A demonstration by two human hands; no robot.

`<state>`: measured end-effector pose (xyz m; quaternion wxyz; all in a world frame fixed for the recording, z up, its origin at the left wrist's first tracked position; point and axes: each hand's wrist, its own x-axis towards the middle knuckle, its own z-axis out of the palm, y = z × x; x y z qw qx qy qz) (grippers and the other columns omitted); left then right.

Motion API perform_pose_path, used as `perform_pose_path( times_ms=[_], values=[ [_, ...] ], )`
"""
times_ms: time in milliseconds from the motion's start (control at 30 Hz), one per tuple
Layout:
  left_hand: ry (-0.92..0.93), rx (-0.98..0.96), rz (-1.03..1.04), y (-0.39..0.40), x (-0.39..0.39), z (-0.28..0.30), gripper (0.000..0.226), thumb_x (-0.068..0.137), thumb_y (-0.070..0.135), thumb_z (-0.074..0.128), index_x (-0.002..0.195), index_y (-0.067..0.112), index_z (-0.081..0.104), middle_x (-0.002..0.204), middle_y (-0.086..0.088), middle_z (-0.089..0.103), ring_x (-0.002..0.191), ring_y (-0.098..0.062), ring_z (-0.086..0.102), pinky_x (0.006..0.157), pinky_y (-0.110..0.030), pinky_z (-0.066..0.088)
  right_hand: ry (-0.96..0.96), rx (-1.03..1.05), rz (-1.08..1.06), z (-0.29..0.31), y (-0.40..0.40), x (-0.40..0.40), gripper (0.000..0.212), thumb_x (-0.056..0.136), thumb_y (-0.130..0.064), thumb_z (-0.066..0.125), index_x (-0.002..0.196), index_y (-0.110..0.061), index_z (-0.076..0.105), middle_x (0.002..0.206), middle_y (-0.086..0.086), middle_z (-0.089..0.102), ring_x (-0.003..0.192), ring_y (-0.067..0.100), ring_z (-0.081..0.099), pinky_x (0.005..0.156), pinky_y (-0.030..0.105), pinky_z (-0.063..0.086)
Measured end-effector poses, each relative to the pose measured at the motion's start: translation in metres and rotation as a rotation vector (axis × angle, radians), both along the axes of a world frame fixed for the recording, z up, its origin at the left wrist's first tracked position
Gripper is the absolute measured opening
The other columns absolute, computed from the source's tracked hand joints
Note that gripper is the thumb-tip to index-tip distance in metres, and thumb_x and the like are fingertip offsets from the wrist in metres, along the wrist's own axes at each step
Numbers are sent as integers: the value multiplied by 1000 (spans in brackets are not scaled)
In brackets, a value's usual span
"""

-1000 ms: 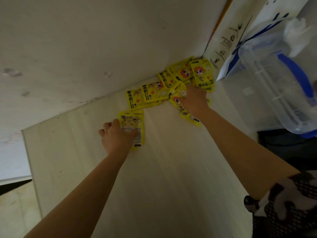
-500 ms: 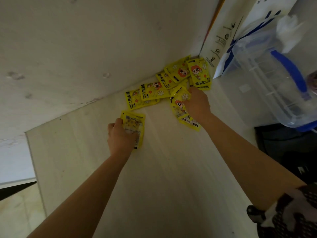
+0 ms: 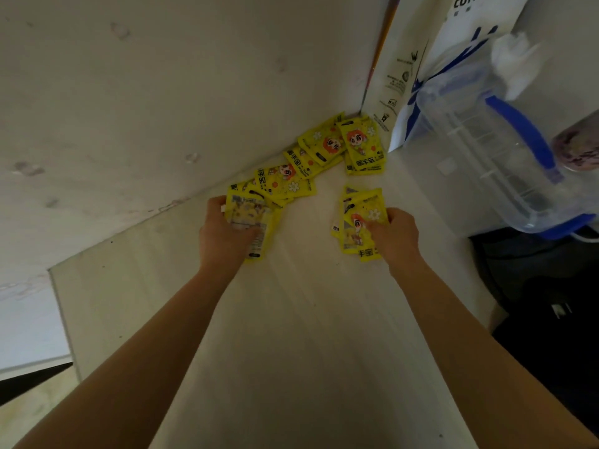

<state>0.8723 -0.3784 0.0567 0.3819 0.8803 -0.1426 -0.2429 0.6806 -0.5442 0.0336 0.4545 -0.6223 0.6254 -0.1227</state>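
Observation:
Several yellow cartoon-printed packets [image 3: 327, 153] lie heaped in the corner where the pale wooden table [image 3: 291, 335] meets the wall. My left hand [image 3: 223, 236] grips a small stack of packets [image 3: 251, 222], back side up, just in front of the heap's left end. My right hand [image 3: 397, 238] holds two or three more packets [image 3: 359, 218] against the table, apart from the heap and a little nearer to me. Both forearms reach in from the bottom of the view.
A clear plastic jug with a blue handle [image 3: 499, 140] stands at the right, with a white and blue paper bag [image 3: 424, 69] behind it. Dark objects [image 3: 551, 319] fill the space right of the table. The table's left edge [image 3: 61, 319] drops off.
My right hand has pulled a few packets out of the heap toward me. My left hand has moved right and up toward the heap with its stack.

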Motion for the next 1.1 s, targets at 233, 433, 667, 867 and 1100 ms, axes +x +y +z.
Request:
perform_pose_path(
  times_ms=[233, 433, 667, 867, 1100],
  values=[
    [-54, 7, -151, -49, 28, -4, 37, 70, 21, 80, 104, 16, 64, 99, -5, 71, 89, -25, 68, 80, -42, 57, 48, 68, -128, -13, 1, 0, 42, 80, -40, 71, 96, -2, 66, 96, 15, 68, 87, 31, 66, 61, 30, 43],
    [-101, 45, -231, -82, 40, -11, 42, 73, 24, 78, 111, 13, 64, 107, -8, 70, 97, -26, 65, 79, -32, 50, 100, 25, -116, -15, -5, 21, 39, 86, -31, 65, 111, -2, 57, 116, 21, 59, 99, 35, 60, 73, 32, 44],
    [-139, 100, -229, -82, 35, -27, 44, 74, 22, 78, 112, 7, 58, 110, -12, 66, 101, -31, 62, 76, -32, 46, 137, 22, -82, -10, -11, 37, 31, 93, -16, 56, 117, 1, 50, 122, 23, 55, 108, 37, 56, 71, 29, 36],
    [-87, 93, -156, -69, 21, -29, 54, 73, 25, 81, 113, 6, 51, 111, -13, 64, 102, -31, 60, 75, -32, 44, 111, -2, -78, -1, -5, 33, 26, 92, -15, 54, 114, -2, 51, 113, 18, 61, 103, 36, 59, 74, 36, 45],
    [28, 59, -55, -38, -1, -27, 55, 69, 29, 84, 111, 10, 53, 108, -9, 66, 95, -27, 63, 76, -34, 51, -51, -3, -59, 11, 14, 8, 28, 93, -21, 55, 117, -5, 50, 102, 6, 57, 92, 26, 57, 73, 31, 43]
  ],
)
